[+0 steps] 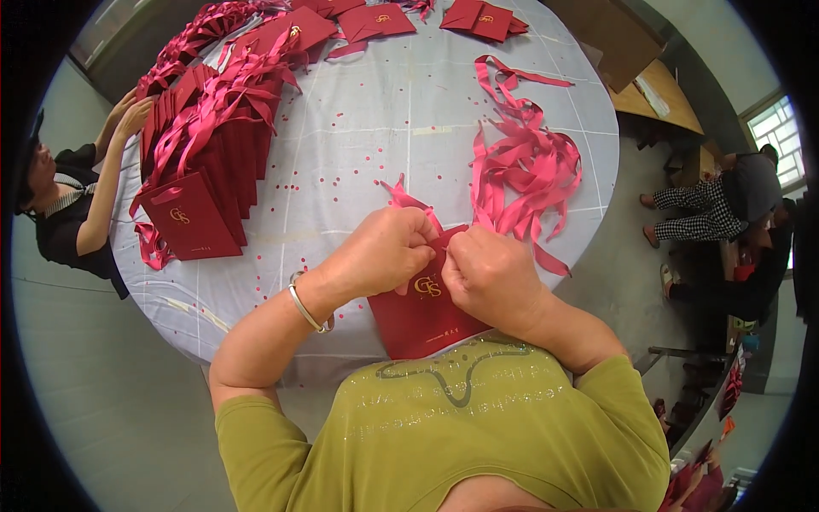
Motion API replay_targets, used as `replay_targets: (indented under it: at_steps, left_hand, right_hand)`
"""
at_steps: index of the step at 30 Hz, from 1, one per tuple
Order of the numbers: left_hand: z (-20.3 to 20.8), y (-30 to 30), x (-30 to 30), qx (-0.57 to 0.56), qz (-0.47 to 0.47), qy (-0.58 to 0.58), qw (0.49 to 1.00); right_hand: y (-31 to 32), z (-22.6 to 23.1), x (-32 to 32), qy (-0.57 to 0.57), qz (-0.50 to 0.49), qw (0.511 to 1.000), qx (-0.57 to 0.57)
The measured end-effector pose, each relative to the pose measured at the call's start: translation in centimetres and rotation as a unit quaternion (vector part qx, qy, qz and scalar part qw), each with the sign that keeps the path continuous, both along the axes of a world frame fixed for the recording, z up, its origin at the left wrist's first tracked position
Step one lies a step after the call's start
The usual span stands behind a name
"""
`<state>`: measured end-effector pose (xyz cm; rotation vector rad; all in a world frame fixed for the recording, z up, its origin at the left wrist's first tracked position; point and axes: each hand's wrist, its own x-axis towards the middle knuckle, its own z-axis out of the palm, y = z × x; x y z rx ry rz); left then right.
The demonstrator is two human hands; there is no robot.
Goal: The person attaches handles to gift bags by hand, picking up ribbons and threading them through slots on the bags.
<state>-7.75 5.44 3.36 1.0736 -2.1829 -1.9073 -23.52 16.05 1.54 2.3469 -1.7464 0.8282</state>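
Red gift bag: red paper gift bag (401, 328), gold emblem; between 5 and 6 o'clock on the desk (341, 128), bottom at the near rim, close against the green shirt (452, 418).
Left hand: left hand (392, 252) curled nearly closed on the bag's top edge; pink ribbon end (398, 194) pokes out behind it. Exact pinch hidden.
Right hand: right hand (495, 273) in a tight fist at the same edge, just beside the left; can't tell if ribbon is in it too.
Ribbon heap: loose pink ribbon heap (533, 166), 3 o'clock, just past right hand; one tail nears the rim.
Bag stack: leaning ribboned bag stack (192, 213), 9 o'clock, near the left rim. Co-worker (68, 200) outside that rim, hands at the stack.
Far edge: flat red bags (380, 21) at 12, more (482, 19) at 1.
Room: widest stretch of white cloth from centre toward 12, sprinkled with red dots (333, 179); right side tight between fist and heap.
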Motion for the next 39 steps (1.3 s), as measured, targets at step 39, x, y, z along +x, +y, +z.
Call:
replay_targets:
  at_steps: [39]
  left_hand:
    - [-2.0,1.7,-0.6,-0.307,0.025,0.084,0.947]
  right_hand:
    - [-4.2,3.8,-4.9,-0.348,0.109,0.864,0.348]
